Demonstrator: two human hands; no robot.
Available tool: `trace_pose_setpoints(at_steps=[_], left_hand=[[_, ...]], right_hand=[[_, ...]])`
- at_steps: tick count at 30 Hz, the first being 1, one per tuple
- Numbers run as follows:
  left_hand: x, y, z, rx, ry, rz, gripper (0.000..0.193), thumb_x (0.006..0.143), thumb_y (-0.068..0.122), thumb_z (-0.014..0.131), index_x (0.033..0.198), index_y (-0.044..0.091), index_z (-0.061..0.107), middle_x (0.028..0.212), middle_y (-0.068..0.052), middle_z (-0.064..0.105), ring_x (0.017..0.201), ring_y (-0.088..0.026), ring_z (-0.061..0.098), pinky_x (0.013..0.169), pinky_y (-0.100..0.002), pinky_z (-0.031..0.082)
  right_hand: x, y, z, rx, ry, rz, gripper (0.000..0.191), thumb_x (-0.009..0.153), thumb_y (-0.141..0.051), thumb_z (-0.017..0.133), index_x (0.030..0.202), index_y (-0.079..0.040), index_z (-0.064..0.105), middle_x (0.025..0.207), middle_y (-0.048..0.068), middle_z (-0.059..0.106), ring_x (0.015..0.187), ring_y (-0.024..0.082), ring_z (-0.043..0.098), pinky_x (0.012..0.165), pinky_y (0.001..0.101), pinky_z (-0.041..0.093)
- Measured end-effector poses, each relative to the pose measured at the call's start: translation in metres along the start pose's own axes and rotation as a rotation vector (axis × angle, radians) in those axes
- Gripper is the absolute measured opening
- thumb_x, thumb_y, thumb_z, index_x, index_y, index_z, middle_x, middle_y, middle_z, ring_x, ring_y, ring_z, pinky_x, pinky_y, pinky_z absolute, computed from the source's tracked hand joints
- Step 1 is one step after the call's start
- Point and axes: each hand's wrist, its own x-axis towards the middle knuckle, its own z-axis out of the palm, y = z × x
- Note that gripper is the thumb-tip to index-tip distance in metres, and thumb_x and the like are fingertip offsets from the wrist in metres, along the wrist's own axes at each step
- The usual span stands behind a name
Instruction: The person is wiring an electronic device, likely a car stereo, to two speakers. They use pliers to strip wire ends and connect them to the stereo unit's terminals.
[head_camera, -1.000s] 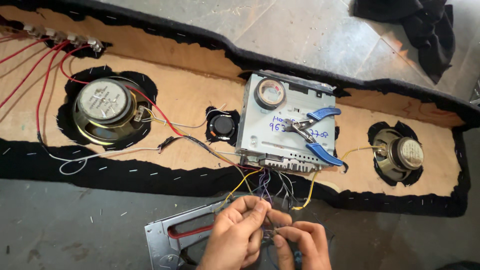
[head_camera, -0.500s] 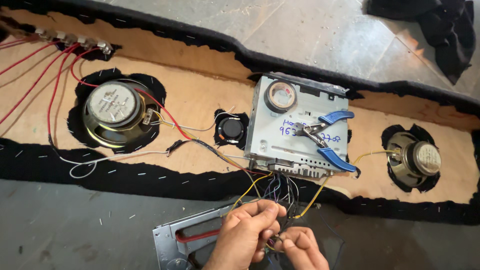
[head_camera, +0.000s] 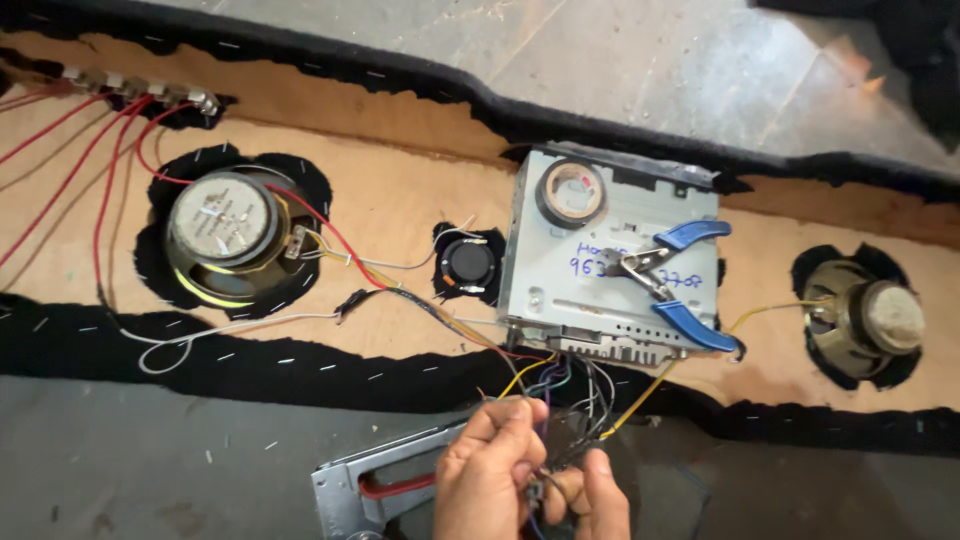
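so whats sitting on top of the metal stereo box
Blue-handled pliers lie open on the metal stereo box, beside a ring of dark tape near its back edge. Blue handwriting shows on the lid, and the pliers cover part of it.

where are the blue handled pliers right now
In the head view, the blue-handled pliers lie on top of the metal car stereo unit, right of centre, between the small tweeter and right speaker.
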Motion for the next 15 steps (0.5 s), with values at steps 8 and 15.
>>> trace_pose_setpoints(at_steps=[8,15], left_hand=[[0.011,-0.010,0.000,0.062,-0.073,-0.004,0.020,0.094,0.022,0.067,0.097,0.002,0.072,0.053,-0.002,0.050,0.044,-0.006,0.032,0.041,-0.023,0.022],[0.016,-0.009,-0.004,0.042,-0.082,-0.085,0.021,0.096,0.023,0.064,0.102,0.004,0.070,0.053,-0.001,0.048,0.044,-0.007,0.033,0.041,-0.024,0.026]], right_hand=[[0.010,0.000,-0.002,0.069,-0.024,0.157,0.062,0.106,-0.054,0.052,0.100,0.005,0.071,0.075,0.012,0.074,0.060,0.016,0.064,0.052,0.0297,0.049],[0.006,-0.012,0.030,0.112,0.271,0.233,0.060,0.095,-0.044,0.047,0.126,0.004,0.065,0.102,0.021,0.074,0.083,0.025,0.070,0.075,0.0367,0.055]])
